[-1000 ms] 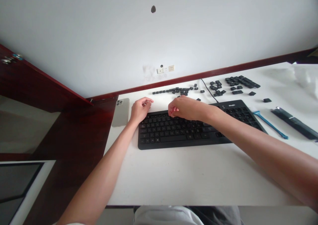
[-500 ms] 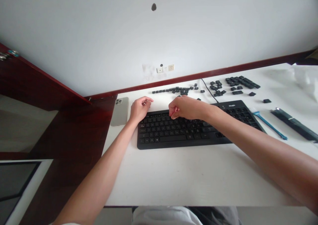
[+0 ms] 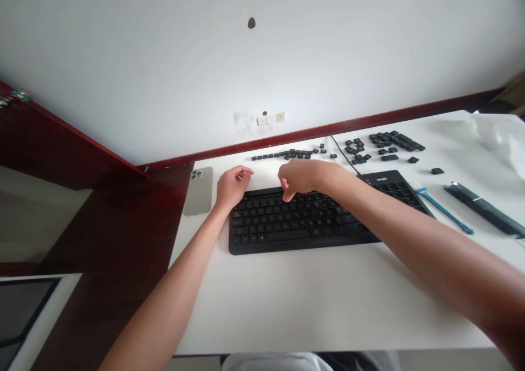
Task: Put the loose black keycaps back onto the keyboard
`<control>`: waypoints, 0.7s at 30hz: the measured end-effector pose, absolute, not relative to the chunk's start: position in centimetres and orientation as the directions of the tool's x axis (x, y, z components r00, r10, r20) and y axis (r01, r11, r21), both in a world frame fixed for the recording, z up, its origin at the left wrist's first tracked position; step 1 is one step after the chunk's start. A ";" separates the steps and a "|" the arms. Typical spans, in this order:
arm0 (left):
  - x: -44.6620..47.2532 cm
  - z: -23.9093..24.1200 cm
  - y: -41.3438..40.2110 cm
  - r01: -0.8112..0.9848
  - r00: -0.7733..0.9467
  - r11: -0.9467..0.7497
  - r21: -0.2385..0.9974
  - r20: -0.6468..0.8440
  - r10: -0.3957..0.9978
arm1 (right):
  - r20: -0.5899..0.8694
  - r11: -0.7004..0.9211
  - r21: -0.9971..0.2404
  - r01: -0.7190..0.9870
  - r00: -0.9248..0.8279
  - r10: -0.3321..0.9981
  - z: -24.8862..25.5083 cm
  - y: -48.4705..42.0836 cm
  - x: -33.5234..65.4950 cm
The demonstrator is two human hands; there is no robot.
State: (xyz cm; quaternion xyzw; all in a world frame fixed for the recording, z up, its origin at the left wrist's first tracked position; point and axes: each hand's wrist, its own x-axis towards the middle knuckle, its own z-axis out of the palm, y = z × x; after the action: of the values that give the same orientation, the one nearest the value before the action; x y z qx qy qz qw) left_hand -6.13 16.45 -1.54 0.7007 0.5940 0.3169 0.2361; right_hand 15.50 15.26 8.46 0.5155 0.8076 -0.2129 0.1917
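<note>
A black keyboard (image 3: 287, 234) lies on the white table, with some keycaps off its right part. My right hand (image 3: 301, 175) is over its upper middle, fingers curled in and one digit pointing down onto the upper key rows. Whatever its fingers hold, if anything, is hidden. At the keyboard's upper left corner rests my left hand (image 3: 233, 186), its fingers loosely bent and apart, with nothing visible in them. Loose black keycaps (image 3: 270, 156) form a row behind the keyboard, and more keycaps (image 3: 396, 140) lie in groups at the back right.
A phone (image 3: 199, 190) lies left of my left hand. To the right are a blue tool (image 3: 445, 211) and a long dark strip (image 3: 484, 210). The keyboard's cable (image 3: 342, 153) runs back to the wall edge. White plastic wrapping (image 3: 498, 136) sits at the far right.
The whole view has shifted slightly as my head moved. My right hand has changed its curl, with one digit now pointing down at the keys. My left hand stays at the corner.
</note>
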 end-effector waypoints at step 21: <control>-6.4 -1.8 16.5 0.673 0.125 -0.208 0.710 0.169 0.978 | -0.055 0.220 -0.228 0.948 -0.238 0.970 6.6 18.9 22.1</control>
State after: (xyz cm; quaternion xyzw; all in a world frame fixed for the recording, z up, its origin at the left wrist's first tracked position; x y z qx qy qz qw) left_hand -6.35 16.49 -1.78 0.7101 0.5811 0.3161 0.2412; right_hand 22.05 18.87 6.60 0.6151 0.7796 -0.1072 -0.0494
